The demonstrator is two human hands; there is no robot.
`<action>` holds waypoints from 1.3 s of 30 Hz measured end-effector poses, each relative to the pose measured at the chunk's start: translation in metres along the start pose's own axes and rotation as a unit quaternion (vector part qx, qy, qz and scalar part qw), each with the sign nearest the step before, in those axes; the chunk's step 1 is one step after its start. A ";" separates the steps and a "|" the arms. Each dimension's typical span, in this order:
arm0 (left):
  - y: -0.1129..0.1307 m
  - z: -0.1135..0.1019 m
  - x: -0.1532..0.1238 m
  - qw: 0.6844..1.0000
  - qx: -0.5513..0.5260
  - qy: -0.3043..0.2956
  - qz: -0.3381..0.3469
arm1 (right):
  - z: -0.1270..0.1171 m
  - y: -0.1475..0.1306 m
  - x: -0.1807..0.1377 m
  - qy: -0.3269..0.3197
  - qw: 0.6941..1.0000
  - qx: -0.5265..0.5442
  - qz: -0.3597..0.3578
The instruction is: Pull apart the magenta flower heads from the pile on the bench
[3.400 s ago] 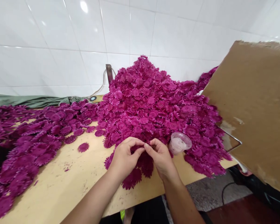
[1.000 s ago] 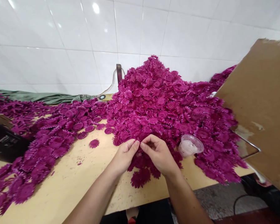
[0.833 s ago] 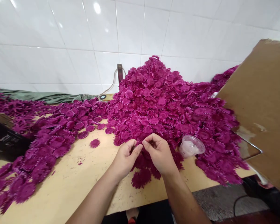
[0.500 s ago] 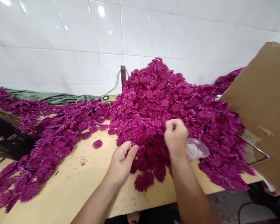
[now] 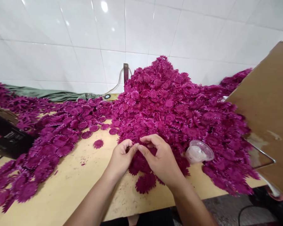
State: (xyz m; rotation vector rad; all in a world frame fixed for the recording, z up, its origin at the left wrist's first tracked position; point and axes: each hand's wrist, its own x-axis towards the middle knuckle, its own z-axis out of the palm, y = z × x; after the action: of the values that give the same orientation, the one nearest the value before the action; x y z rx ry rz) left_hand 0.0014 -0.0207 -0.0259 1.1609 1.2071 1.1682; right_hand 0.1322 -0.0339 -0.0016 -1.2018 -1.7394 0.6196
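Observation:
My left hand (image 5: pixel 121 158) and my right hand (image 5: pixel 160 158) meet at the front of a tall heap of magenta flower pieces (image 5: pixel 151 100). Both are closed in a pinch, thumb against finger, and their tips touch or nearly touch. Whatever is between the fingers is too small or hidden to make out. Just below the hands, a few loose flower pieces (image 5: pixel 145 183) lie on the tabletop. A clear plastic tub (image 5: pixel 199 151) with something whitish inside stands tilted to the right of my right hand.
A light wooden table (image 5: pixel 85 185) carries more flower pieces (image 5: pixel 58 141) on the left. A black box (image 5: pixel 11 141) stands at the left edge, a large cardboard box (image 5: pixel 269 103) at the right. Green cloth (image 5: pixel 49 94) lies along the white tiled wall (image 5: pixel 80 25).
My right hand has come down and left from above the heap to meet my left hand. The left hand stays nearly in place. The camera view has shifted slightly.

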 end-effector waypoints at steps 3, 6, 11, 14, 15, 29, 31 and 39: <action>-0.002 0.001 0.000 1.000 -0.023 -0.007 -0.016 | 0.004 0.000 0.001 -0.050 0.996 0.062 0.038; -0.002 0.003 -0.003 0.997 -0.054 -0.027 -0.037 | 0.003 0.003 0.005 -0.069 0.988 0.124 0.065; 0.006 0.002 -0.006 0.993 -0.102 -0.047 -0.024 | 0.000 0.013 0.010 -0.043 0.980 0.171 0.091; 0.011 0.002 -0.006 0.996 -0.076 -0.039 0.004 | 0.001 0.015 0.009 -0.023 0.980 0.170 0.099; 0.011 0.002 -0.006 0.997 -0.070 -0.032 0.004 | 0.002 0.015 0.008 -0.017 0.980 0.169 0.100; 0.006 0.005 -0.010 0.994 -0.099 -0.041 0.004 | 0.009 0.010 0.010 0.007 0.961 0.239 0.138; 0.006 0.005 -0.011 0.991 -0.125 -0.040 -0.003 | 0.009 0.009 0.011 0.015 0.958 0.248 0.144; 0.003 0.004 -0.009 0.978 -0.201 -0.034 -0.050 | 0.014 0.014 0.005 0.003 0.907 0.385 0.171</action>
State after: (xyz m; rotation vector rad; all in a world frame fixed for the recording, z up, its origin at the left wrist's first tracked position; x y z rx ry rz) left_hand 0.0050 -0.0297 -0.0222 0.8185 0.9108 1.2172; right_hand 0.1260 -0.0229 -0.0169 -0.9172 -1.0803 1.3546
